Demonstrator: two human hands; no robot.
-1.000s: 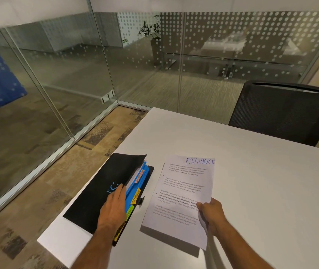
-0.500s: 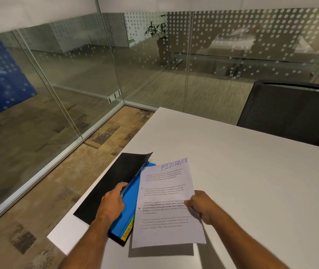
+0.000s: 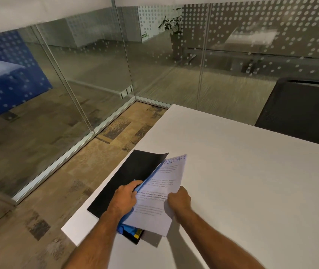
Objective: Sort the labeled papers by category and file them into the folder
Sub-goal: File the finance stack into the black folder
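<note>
The white table [image 3: 242, 171] took up most of the lower right, with glass partition walls [image 3: 96, 74] running behind it from 9 to 1 o'clock and a black mesh chair [image 3: 300, 111] tucked in at the table's 2 o'clock edge. Down at the table's near left corner sat the folder [image 3: 127, 177], black cover flipped open toward 10 o'clock, blue dividers [image 3: 124, 227] poking out at its 6 o'clock end. The FINANCE paper [image 3: 160, 193] was lying over the folder's right side, header pointing to 12. Left hand [image 3: 124, 200] was curled around the folder's blue inner edge, gripping it. Right hand [image 3: 178, 200] was pinching the paper's right edge, fingers folded in tight.
</note>
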